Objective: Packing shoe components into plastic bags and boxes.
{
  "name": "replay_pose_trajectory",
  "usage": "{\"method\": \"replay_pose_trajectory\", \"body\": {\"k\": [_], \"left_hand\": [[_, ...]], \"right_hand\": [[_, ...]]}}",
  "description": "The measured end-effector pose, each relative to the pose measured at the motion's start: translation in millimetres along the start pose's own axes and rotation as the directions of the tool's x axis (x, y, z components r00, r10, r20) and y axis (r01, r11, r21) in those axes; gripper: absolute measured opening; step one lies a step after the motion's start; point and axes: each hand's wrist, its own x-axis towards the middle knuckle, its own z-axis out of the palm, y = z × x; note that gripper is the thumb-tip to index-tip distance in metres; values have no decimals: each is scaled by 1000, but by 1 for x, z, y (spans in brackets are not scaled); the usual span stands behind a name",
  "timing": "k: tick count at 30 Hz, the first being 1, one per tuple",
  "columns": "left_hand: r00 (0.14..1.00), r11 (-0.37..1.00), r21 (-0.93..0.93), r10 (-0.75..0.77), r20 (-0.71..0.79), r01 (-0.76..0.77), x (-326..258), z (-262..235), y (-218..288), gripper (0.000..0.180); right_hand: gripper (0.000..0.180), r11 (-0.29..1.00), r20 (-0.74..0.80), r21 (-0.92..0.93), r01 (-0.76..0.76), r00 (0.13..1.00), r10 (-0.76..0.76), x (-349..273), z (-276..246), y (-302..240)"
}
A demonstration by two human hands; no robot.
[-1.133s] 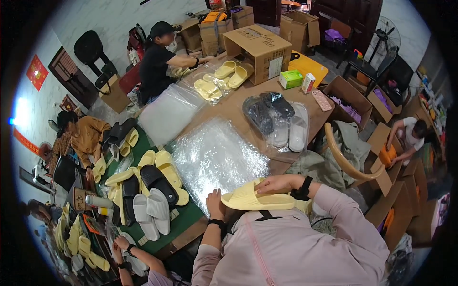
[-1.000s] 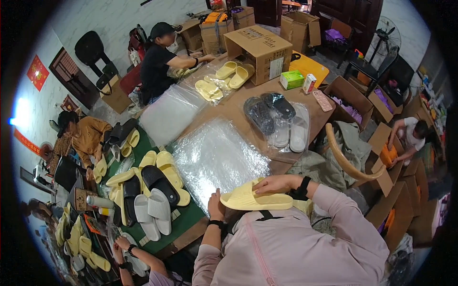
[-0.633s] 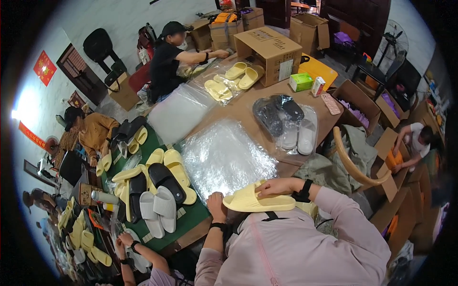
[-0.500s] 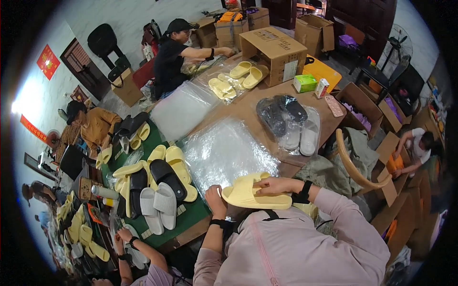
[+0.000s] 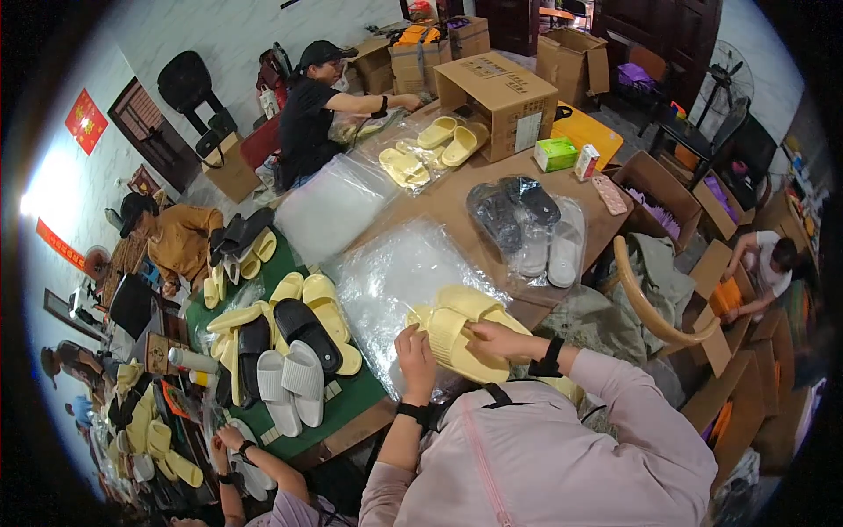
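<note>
White ribbed slides [image 5: 292,386], matte, on green mat; left hand [image 5: 416,353], fingers curled under a pale yellow foam slipper [image 5: 461,334], thick, ridged strap; crinkled clear plastic bags [image 5: 399,281] glossy on brown counter [image 5: 448,200]; right hand [image 5: 497,338], fingers closed over the slipper's top.

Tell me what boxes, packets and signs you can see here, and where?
Big cardboard box: far table end, brown, open.
Small green box: beside it, right.
Small white and red packet: next to the green box.
Red square sign: left wall.
Clear plastic bags: before the hands.
</note>
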Motion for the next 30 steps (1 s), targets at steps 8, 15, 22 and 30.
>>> {"method": "replay_pose_trajectory", "body": {"k": [8, 15, 22, 30], "left_hand": [[989, 983, -184, 46, 144, -19, 2, -6, 23, 9], [888, 916, -397, 139, 438, 52, 9, -35, 29, 11], [691, 559, -544, -75, 719, 626, -2, -37, 38, 6], [771, 225, -752, -356, 528, 619, 27, -48, 37, 6]], "right_hand": [[40, 994, -230, -102, 46, 971, -68, 14, 11, 1], [37, 944, -513, -330, -9, 841, -171, 48, 4, -11], [32, 758, -409, -618, -210, 909, -81, 86, -13, -28], [38, 879, -362, -465, 104, 884, -296, 17, -32, -96]]}}
